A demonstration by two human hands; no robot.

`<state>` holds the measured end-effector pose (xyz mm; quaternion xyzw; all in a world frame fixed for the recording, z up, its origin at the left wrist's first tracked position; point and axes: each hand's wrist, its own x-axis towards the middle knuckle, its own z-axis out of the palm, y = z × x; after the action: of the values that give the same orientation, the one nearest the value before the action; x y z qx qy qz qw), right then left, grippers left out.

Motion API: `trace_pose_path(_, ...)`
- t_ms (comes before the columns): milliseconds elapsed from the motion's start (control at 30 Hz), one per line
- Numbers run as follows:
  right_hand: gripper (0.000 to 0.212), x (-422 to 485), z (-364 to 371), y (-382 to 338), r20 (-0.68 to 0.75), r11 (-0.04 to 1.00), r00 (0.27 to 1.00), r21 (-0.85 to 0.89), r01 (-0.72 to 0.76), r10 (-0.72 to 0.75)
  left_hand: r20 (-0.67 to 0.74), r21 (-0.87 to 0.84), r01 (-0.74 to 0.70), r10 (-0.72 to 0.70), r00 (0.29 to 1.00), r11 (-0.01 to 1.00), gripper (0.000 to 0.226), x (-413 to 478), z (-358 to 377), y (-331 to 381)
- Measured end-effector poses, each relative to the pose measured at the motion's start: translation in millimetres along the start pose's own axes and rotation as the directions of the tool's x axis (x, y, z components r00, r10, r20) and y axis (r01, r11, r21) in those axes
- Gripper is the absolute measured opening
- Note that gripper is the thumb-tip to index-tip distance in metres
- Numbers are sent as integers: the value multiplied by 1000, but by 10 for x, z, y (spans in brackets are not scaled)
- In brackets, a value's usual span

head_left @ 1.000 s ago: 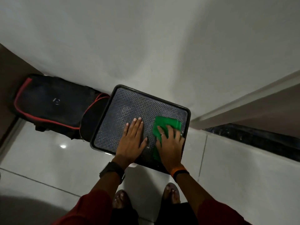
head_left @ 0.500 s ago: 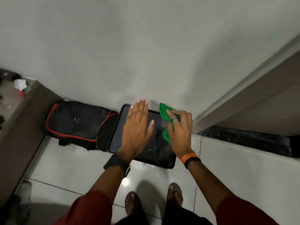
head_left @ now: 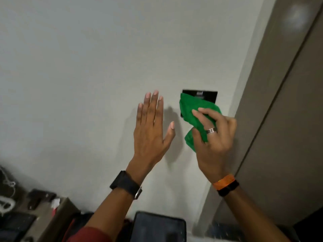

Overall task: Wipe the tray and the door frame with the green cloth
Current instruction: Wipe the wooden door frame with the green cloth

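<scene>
My right hand (head_left: 214,137) is shut on the bunched green cloth (head_left: 192,112), held up near the wall just left of the brown door frame (head_left: 272,95). The cloth overlaps a black wall plate (head_left: 204,95). My left hand (head_left: 152,131) is raised flat, fingers apart, in front of the wall with nothing in it. The dark tray (head_left: 157,227) leans against the wall at the bottom of the view, far below both hands.
A black bag with red trim (head_left: 76,224) sits left of the tray. A brown shelf (head_left: 57,213) with small dark items is at the lower left. The light grey wall (head_left: 104,67) fills most of the view.
Both hands have lifted off the tray and risen up the wall. The view tilted upward, and my right hand carried the cloth up beside the door frame.
</scene>
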<state>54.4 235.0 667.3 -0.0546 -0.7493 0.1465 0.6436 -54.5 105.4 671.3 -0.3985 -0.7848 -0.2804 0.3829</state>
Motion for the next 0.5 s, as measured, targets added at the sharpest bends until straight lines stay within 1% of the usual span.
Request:
trace_pose_path(100, 22, 855, -98, -146, -138, 993, 983, -7, 118, -118, -110, 15, -75, 77, 991, 997, 67, 786, -439, 213)
trace_pose_path(267, 24, 2019, -283, -215, -282, 961, 919, -89, 261, -276, -232, 61, -170, 179, 956, 984, 68, 1794, -885, 539)
trace_pose_path(333, 25, 2416, -398, -181, -348, 949, 884, -142, 280, -313, -268, 76, -199, 213, 940, 977, 68, 2084, -968, 682)
trace_pose_path(367, 28, 2661, -502, -158, -394, 941, 855, -172, 292, -337, -293, 81, -223, 237, 926, 971, 67, 2255, -1010, 796)
trace_pose_path(433, 33, 3021, -617, -116, -441, 932, 821, -194, 306, -361, -313, 92, -241, 258, 914, 966, 66, 2446, -1019, 911)
trace_pose_path(500, 37, 3347, -716, -57, -472, 917, 789, -266, 298, -393, -332, 95, -252, 269, 904, 963, 65, 2626, -999, 1002)
